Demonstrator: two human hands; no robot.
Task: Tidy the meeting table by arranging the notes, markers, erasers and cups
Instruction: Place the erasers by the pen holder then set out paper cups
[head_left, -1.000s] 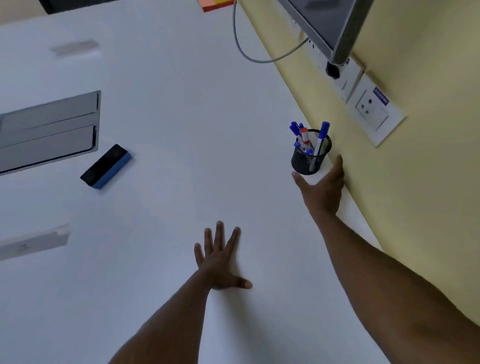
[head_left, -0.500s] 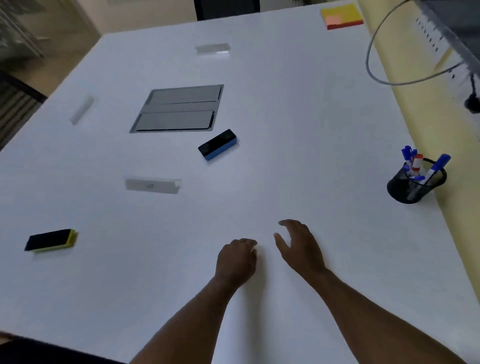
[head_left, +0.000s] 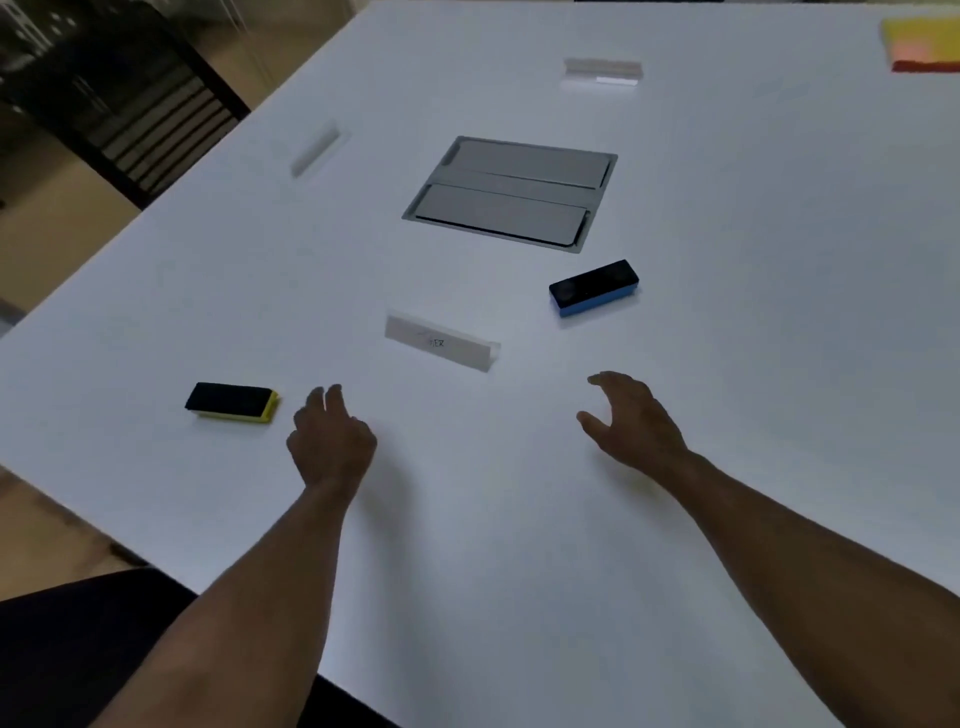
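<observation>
A yellow-backed black eraser (head_left: 232, 402) lies near the table's left front edge. My left hand (head_left: 331, 436) hovers just to its right, fingers loosely bent, holding nothing and apart from the eraser. A blue-backed black eraser (head_left: 594, 287) lies in the middle of the white table (head_left: 753, 322). My right hand (head_left: 631, 423) hangs below it with fingers spread and relaxed, empty. A stack of yellow and orange sticky notes (head_left: 922, 44) sits at the far right edge. The marker cup is out of view.
A clear name stand (head_left: 441, 343) stands between the two erasers, two more (head_left: 601, 71) (head_left: 315, 149) farther back. A grey cable hatch (head_left: 511, 193) is set into the table's middle. A dark chair (head_left: 140, 111) stands beyond the left edge.
The view has swung left, away from the marker cup. My right hand left the cup and came back to the middle. My left hand moved toward the yellow eraser.
</observation>
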